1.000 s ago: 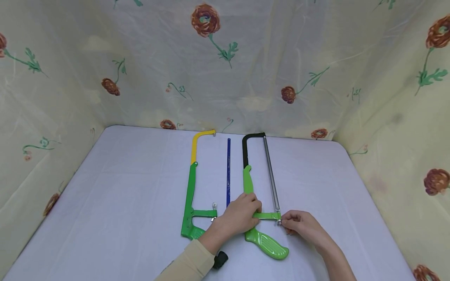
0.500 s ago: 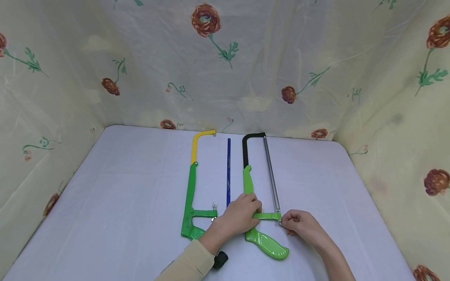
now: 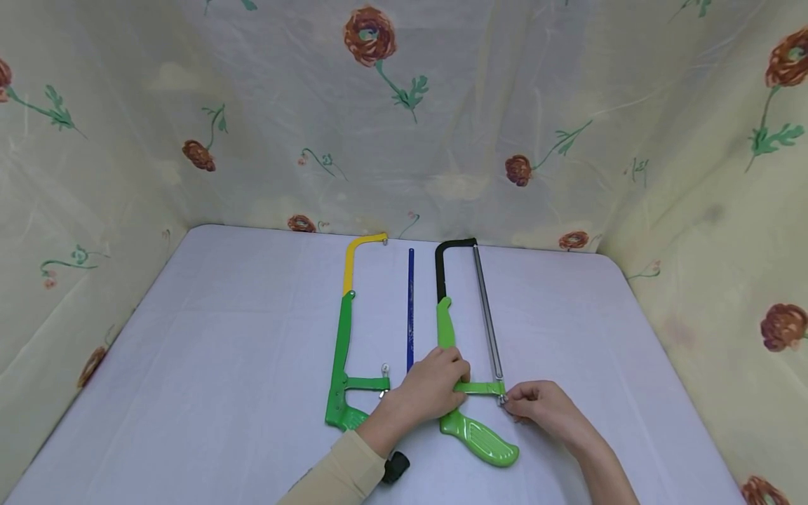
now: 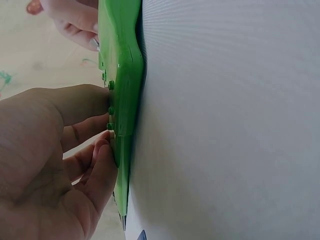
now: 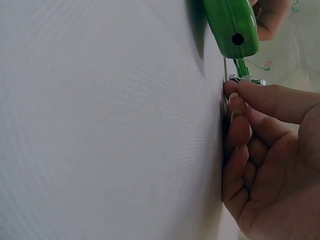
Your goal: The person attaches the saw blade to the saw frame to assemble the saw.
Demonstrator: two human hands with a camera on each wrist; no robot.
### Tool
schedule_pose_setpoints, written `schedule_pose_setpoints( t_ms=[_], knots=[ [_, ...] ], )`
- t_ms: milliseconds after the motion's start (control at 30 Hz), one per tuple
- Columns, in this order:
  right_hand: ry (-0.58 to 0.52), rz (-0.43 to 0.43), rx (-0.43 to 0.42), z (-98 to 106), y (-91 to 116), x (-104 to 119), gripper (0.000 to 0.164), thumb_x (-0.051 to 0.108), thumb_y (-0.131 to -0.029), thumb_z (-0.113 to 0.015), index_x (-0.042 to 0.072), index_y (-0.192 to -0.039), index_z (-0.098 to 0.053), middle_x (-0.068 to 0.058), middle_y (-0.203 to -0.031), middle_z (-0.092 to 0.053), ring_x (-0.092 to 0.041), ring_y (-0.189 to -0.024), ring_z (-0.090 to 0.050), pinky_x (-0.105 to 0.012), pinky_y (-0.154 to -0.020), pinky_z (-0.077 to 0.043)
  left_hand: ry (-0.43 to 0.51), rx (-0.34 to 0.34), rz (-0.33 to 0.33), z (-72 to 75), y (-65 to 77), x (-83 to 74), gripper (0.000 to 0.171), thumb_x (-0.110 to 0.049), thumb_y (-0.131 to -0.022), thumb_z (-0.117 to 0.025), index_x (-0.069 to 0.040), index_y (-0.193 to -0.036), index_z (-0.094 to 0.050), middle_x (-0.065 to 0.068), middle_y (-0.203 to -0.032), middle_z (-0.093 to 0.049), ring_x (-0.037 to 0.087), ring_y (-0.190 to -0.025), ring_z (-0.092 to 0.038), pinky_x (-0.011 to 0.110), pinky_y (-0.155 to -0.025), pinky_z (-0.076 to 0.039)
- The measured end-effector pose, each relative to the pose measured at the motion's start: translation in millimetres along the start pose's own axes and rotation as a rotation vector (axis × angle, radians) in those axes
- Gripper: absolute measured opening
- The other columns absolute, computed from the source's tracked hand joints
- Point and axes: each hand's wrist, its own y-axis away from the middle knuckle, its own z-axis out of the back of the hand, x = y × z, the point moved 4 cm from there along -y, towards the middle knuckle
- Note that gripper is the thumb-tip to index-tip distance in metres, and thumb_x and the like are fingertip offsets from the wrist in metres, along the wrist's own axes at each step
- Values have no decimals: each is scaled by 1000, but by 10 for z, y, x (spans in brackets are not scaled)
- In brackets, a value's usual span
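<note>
A hacksaw with a light green handle [image 3: 482, 442] and black front arm lies flat on the table, its grey blade [image 3: 486, 308] stretched along the right side. My left hand [image 3: 432, 386] holds its frame just above the handle, thumb and fingertips against the green body [image 4: 127, 90] in the left wrist view. At the near end of the blade, my right hand [image 3: 546, 410] pinches the small metal wing nut [image 5: 257, 81] between thumb and forefinger. Its other fingers are curled close to the tabletop in the right wrist view.
A second hacksaw [image 3: 341, 337], green with a yellow front arm, lies to the left without a blade; my left forearm covers part of its handle. Between the saws lies a loose blue blade [image 3: 410, 301]. A floral curtain [image 3: 442, 175] surrounds the white table [image 3: 221, 365].
The right finger and thumb have shifted slightly at the wing nut, which shows at a different angle. The left hand and both saws stay in place.
</note>
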Motion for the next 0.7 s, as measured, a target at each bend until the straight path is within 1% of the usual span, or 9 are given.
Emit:
schedule_pose_setpoints(
  t_ms=[167,333,500,700],
  knots=[
    [28,35,16,12,26,28,19,16,-85,-72,1,-97,-73,-4,-91,-71,-13,-81,-56,-24,-68,-46,-1,2,2,3,-1,0,16,-28,-91,-71,-20,-105,-69,-5,-109,-59,10,-97,-49,18,-70,-43],
    [40,22,32,4,44,45,21,24,-85,-74,4,-92,-73,-1,-85,-68,-13,-80,-54,-25,-70,-44,1,1,4,-3,-7,5,16,-28,-91,-71,-20,-106,-70,-5,-109,-59,10,-96,-48,18,-70,-43],
    [44,-9,24,7,35,32,26,31,-88,-70,6,-90,-75,1,-80,-64,-14,-79,-53,-27,-70,-43,1,-3,3,-8,-12,8,16,-28,-91,-71,-20,-105,-69,-5,-109,-59,10,-96,-48,17,-69,-42],
    [30,9,31,18,27,23,28,28,-92,-66,3,-95,-76,1,-79,-67,-14,-77,-55,-28,-68,-45,-7,-1,0,-14,-13,8,16,-28,-91,-71,-20,-106,-69,-5,-110,-59,10,-95,-48,17,-69,-42]
  ],
)
